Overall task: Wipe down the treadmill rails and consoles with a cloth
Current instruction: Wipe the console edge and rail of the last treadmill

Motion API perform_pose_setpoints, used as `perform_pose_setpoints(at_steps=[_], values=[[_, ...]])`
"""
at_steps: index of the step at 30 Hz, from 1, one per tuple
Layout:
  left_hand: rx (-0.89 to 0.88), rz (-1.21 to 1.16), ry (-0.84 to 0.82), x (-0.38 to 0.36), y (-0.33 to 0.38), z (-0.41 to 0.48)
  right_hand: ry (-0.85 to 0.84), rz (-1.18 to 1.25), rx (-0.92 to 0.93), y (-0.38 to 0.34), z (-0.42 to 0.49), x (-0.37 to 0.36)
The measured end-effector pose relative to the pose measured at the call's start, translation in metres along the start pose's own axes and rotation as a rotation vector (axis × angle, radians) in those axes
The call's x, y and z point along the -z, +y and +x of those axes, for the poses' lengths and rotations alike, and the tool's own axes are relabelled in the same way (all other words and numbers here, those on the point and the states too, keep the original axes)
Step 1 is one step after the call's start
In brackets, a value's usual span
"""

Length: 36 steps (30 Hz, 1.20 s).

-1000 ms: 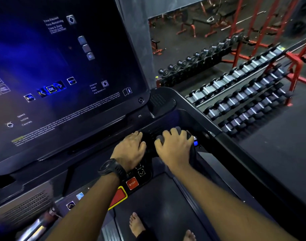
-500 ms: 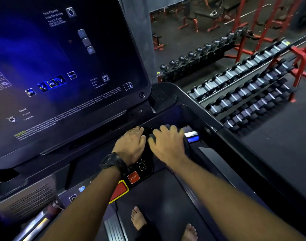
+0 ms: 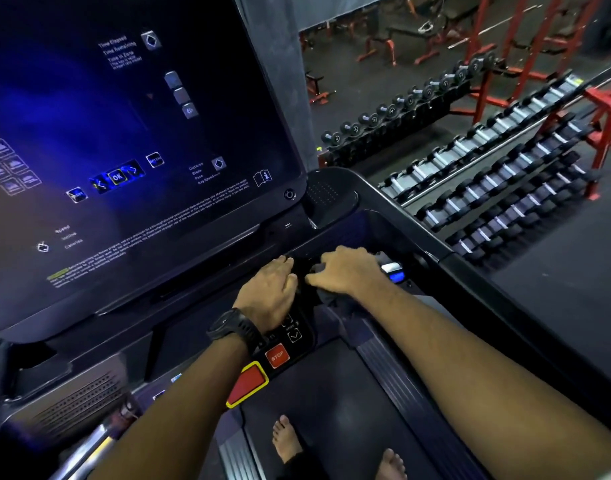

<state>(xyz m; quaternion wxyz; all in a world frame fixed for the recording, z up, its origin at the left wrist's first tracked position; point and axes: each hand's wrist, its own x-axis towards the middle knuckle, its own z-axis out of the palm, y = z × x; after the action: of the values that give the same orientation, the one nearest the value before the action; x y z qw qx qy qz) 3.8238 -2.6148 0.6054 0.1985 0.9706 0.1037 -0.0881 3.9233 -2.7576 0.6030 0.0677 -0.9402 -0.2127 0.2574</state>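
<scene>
The treadmill console fills the left, its big dark touchscreen lit blue. Below it runs the black control bar with a red STOP button. My left hand, with a black watch on the wrist, lies flat on the bar with straight fingers. Just to its right, my right hand curls over a dark grey cloth and presses it onto the bar. Most of the cloth is hidden under the palm. The black right rail runs back along the right.
A small blue-lit button glows just right of my right hand. A red pull tab with a yellow border sits under the STOP button. My bare feet stand on the belt. Dumbbell racks and red frames stand beyond the right rail.
My right hand has slid the cloth leftward along the control bar, uncovering the blue-lit button. The left hand stays flat beside it.
</scene>
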Motion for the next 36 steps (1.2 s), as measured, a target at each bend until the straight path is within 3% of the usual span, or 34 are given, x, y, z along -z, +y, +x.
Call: perform_pose_setpoints(at_steps=[6,8,11,14,18,21,28,31,34,36], values=[[-0.084,0.047,0.011,0.006,-0.003,0.0,0.261,0.044,-0.088,-0.019,-0.015,-0.007],[-0.207,0.235,0.045,0.014,-0.001,0.006,0.394,0.257,-0.137,-0.023,-0.017,-0.007],[-0.389,0.495,0.167,0.038,-0.002,0.026,0.65,0.84,-0.301,-0.026,-0.01,0.006],[-0.492,0.616,0.322,0.061,0.0,0.05,0.828,1.061,-0.52,-0.036,0.003,0.013],[-0.598,0.906,0.232,0.073,-0.003,0.074,0.709,0.982,-0.719,-0.056,0.032,0.014],[-0.666,1.104,0.109,0.074,-0.009,0.086,0.559,1.116,-0.776,-0.077,0.063,0.008],[-0.77,1.184,0.163,0.076,-0.025,0.101,0.711,1.113,-0.86,-0.073,0.101,-0.009],[-0.803,1.207,0.189,0.073,-0.028,0.104,0.745,1.249,-0.99,-0.056,0.11,-0.004],[-0.825,1.212,0.204,0.068,-0.03,0.106,0.713,1.431,-1.096,-0.069,0.11,-0.01],[-0.835,1.224,0.229,0.066,-0.032,0.109,0.7,1.343,-1.054,-0.083,0.108,-0.015]])
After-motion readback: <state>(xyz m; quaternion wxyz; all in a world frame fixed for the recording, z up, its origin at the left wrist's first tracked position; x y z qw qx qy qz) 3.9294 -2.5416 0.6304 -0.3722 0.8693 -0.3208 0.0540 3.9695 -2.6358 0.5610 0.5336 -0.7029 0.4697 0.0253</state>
